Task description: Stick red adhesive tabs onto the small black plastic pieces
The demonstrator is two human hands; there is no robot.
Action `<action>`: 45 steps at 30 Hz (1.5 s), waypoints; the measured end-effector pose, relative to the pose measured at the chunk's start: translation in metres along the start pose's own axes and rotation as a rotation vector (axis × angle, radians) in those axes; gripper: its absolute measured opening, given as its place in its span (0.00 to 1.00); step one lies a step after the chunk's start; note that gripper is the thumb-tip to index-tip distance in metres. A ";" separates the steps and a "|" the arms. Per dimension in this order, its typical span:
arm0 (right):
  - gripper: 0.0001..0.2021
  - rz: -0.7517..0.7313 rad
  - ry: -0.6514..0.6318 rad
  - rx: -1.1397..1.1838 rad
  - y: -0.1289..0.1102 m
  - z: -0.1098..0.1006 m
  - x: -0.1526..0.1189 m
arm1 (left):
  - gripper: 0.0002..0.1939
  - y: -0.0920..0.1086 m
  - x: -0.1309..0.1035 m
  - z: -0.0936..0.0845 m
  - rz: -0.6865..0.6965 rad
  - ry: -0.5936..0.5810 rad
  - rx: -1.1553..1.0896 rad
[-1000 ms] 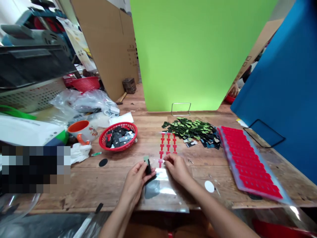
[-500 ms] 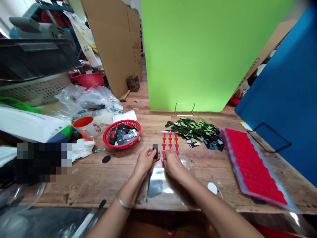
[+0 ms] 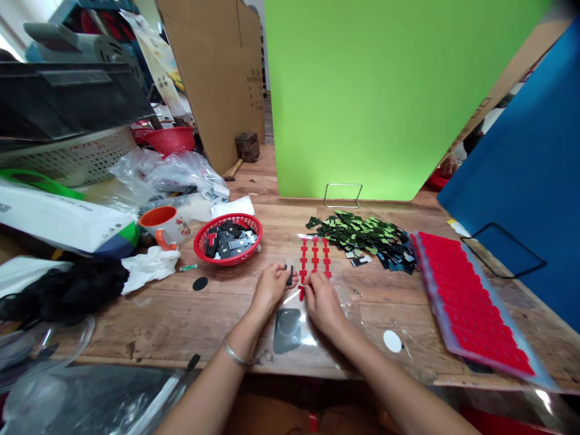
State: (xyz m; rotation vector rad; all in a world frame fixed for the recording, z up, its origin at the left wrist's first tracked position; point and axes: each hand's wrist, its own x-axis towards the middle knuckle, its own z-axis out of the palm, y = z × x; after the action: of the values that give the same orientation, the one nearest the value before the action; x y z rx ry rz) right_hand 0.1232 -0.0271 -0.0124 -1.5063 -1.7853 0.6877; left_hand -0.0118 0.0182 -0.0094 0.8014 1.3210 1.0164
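Note:
My left hand (image 3: pixel 269 287) is closed around a small flat black piece (image 3: pixel 290 277) with a slot in its upper end. Close by on the right, my right hand (image 3: pixel 324 302) has its fingertips pinched at a small red T-shaped piece (image 3: pixel 301 293), which sits tilted. Ahead of it, rows of similar red pieces (image 3: pixel 315 252) lie on a clear plastic sheet (image 3: pixel 312 353); my right fingers partly cover the nearest ones. A dark rounded patch (image 3: pixel 287 331) shows through or on the sheet below my hands.
A red basket (image 3: pixel 229 260) of dark pieces stands left, beside an orange-rimmed mug (image 3: pixel 165 226). A heap of dark green and black pieces (image 3: pixel 362 235) lies ahead right. Farther right is a sheet stack of red pieces (image 3: pixel 466 296). Green (image 3: pixel 362 96) and blue (image 3: pixel 521 181) panels stand behind.
The black piece in my left hand has turned, its slot now showing. My right hand has shifted slightly, and a red piece at its fingertips is now tilted. The whole view has shifted a little.

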 end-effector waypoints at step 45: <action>0.06 0.311 0.082 0.712 -0.009 -0.025 -0.062 | 0.28 0.003 -0.108 0.026 -0.284 -0.206 -0.218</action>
State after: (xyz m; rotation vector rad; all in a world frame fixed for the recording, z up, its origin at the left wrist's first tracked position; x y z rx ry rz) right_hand 0.1420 -0.0905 -0.0004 -1.2801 -1.0654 1.2358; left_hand 0.0173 -0.0783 0.0373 0.5205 1.0896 0.8113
